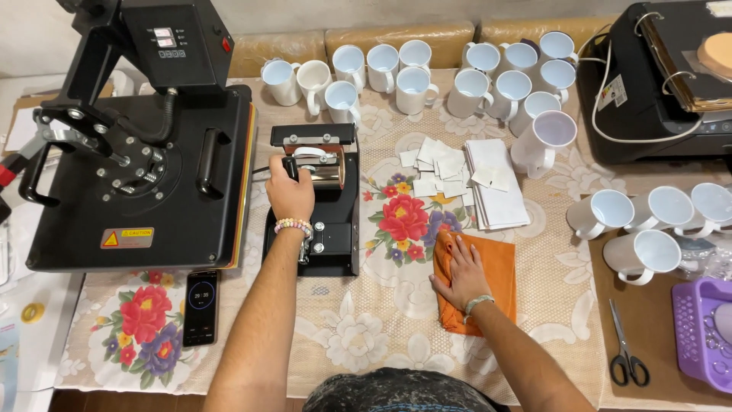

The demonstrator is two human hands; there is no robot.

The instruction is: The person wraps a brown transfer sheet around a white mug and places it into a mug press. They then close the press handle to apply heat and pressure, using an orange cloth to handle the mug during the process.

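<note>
My left hand (290,192) grips the black handle of a small mug press (335,229) in the middle of the table; a mug sits clamped in its copper-coloured heating band (329,172). My right hand (460,276) lies flat, fingers spread, on a folded orange cloth (499,267) to the right of the press. A beaded bracelet is on my left wrist and a green band on my right.
A large black flat heat press (137,152) fills the left. Several white mugs (415,80) stand along the back and at right (640,252). Paper sheets (496,187), scissors (627,352), a phone (201,307), a purple basket (701,328) and a black printer (656,84) lie around.
</note>
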